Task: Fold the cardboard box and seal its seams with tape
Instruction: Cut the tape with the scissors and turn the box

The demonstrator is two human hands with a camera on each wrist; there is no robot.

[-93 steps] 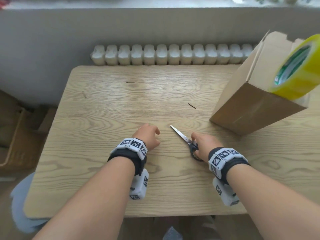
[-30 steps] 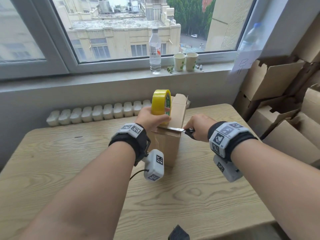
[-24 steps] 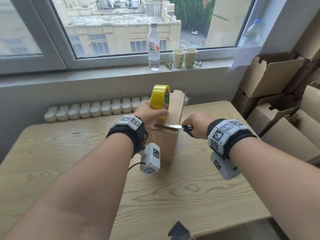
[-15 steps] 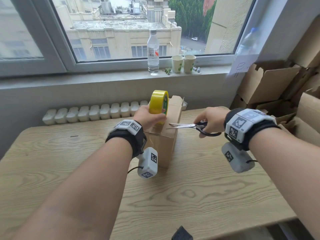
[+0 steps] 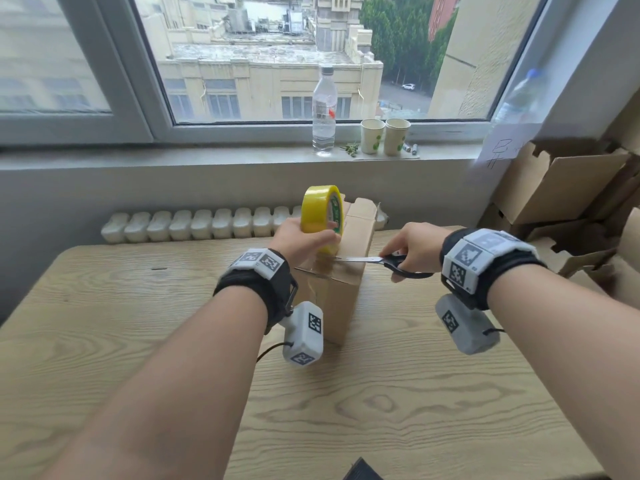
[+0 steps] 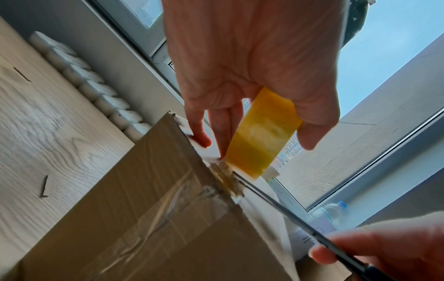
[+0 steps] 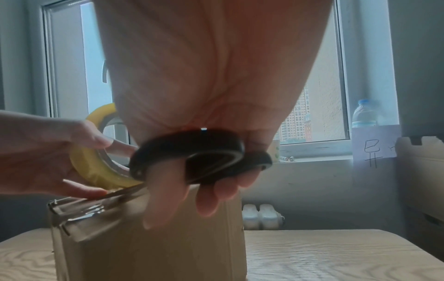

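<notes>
A tall brown cardboard box [image 5: 341, 296] stands on the wooden table [image 5: 138, 334], with clear tape [image 6: 153, 209] running over its near top edge. My left hand [image 5: 304, 239] grips the yellow tape roll [image 5: 322, 216] upright on the box's top. My right hand [image 5: 412, 245] holds black-handled scissors [image 5: 384, 260], fingers through the loops [image 7: 192, 157]. The blades [image 6: 264, 197] point left and meet the tape strip just below the roll [image 6: 261, 133] at the box's top edge. Whether the strip is cut through cannot be told.
Several folded cardboard boxes [image 5: 568, 188] are stacked at the right, close to the table's edge. A water bottle [image 5: 323, 109] and two paper cups [image 5: 384, 135] stand on the windowsill. A radiator [image 5: 194, 225] runs behind the table.
The right hand picked the scissors up from the table and the left took the roll on the box. Over the last half second the scissors came back left to the tape.
</notes>
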